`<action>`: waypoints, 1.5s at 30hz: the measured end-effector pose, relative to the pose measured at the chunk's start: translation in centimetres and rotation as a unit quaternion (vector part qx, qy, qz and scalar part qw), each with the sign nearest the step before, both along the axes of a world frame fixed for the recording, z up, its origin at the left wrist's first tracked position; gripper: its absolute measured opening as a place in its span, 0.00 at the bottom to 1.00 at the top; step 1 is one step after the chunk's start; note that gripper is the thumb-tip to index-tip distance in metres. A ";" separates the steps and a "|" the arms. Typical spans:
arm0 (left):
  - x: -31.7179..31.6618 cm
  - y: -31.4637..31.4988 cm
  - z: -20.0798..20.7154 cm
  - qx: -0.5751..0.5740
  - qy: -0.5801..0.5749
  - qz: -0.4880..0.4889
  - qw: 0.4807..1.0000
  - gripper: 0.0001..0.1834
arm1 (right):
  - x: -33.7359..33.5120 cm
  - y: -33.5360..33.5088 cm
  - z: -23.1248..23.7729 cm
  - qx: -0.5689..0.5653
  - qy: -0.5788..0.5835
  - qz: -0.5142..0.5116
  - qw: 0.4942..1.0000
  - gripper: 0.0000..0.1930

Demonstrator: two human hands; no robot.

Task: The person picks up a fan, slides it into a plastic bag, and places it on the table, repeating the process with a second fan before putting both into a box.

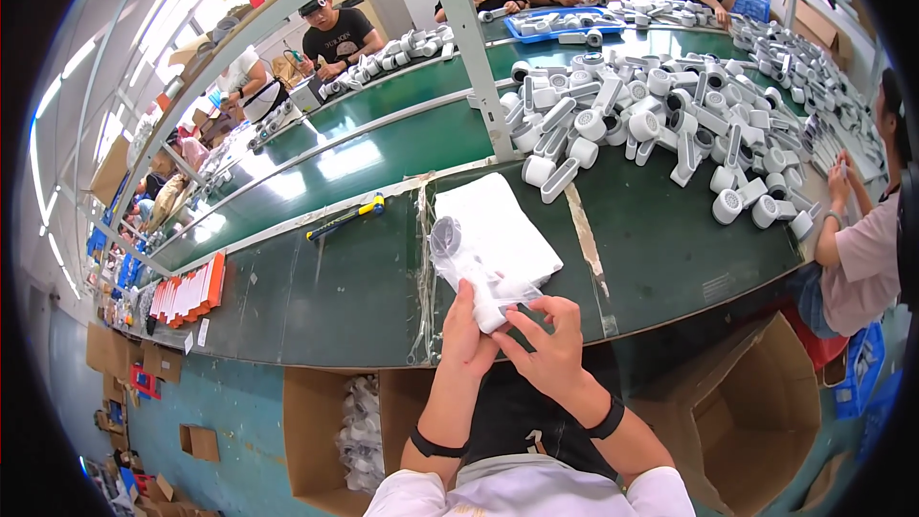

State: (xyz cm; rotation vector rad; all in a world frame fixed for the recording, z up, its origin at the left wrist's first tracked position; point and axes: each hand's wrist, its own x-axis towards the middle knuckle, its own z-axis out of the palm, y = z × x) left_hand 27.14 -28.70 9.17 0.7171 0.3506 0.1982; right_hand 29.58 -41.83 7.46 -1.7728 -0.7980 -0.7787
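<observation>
Above the near edge of the green workbench (316, 311), both hands hold a pale grey plastic part with a round head, wrapped in a clear plastic bag (476, 276). My left hand (465, 333) is closed around its lower end. The fingers of my right hand (553, 337) pinch the bag's film at the right side of that end. Beneath the bagged part, a stack of white sheets or bags (503, 220) lies on the bench; I cannot tell which.
A large heap of grey-white parts (632, 115) covers the right of the bench. A yellow-and-black hammer (347, 216) and orange-and-white cards (191, 292) lie left. Below stand a carton with bagged parts (362, 431) and an open carton (742, 412). A co-worker (866, 239) sits at right.
</observation>
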 end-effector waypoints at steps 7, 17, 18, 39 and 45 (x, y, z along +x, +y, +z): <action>-0.4 -1.1 0.0 0.018 -0.010 0.013 1.000 0.23 | 0.1 0.0 -0.4 0.013 0.003 -0.027 1.000 0.18; -2.6 5.1 -1.0 0.184 0.016 0.083 0.979 0.19 | 0.2 -0.1 -0.5 0.032 0.052 0.042 0.997 0.15; -3.0 6.8 -1.3 0.225 0.029 0.105 0.968 0.18 | 0.7 -0.6 -1.3 0.025 0.063 0.053 0.996 0.12; -10.9 24.1 -4.8 0.590 0.321 0.232 0.703 0.38 | 3.1 -2.7 -6.8 -0.008 0.282 0.068 0.957 0.06; -12.8 25.4 -5.5 0.552 0.241 0.224 0.766 0.30 | 3.1 -2.5 -6.7 -0.026 0.259 0.060 0.964 0.05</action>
